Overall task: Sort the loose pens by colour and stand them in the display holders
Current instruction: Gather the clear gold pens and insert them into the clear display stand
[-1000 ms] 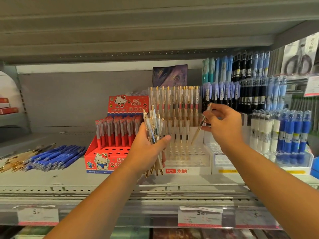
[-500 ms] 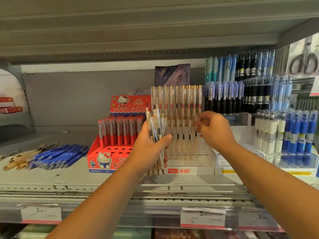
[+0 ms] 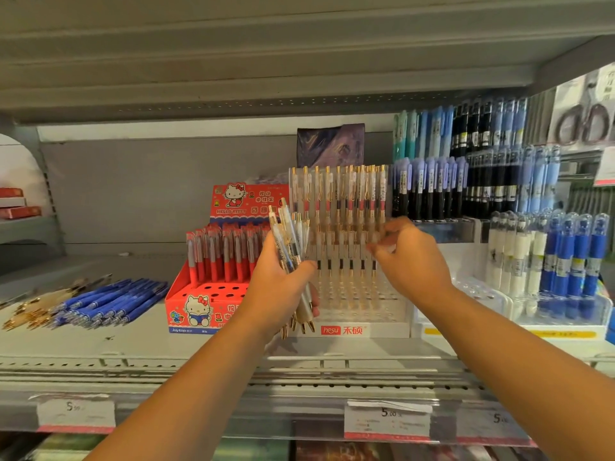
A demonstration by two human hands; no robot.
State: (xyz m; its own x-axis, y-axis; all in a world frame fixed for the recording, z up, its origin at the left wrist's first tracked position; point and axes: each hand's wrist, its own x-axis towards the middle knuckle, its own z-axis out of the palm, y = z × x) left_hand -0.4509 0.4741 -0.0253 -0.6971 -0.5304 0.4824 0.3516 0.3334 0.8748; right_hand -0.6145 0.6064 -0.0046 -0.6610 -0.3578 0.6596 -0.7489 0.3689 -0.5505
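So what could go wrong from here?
1. The left hand grips a fanned bundle of clear pens. With that loose spread, one could slip out and drop onto the shelf or past its edge.
2. The right hand is in among the tightly packed upright pens in the clear holder. Its fingers, blurred here, may knock neighbouring pens askew or out of their holes.

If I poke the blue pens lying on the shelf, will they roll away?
Probably a little: the blue pens look round and lie loose on the flat shelf. Packed side by side, they'd likely bump each other and stop.
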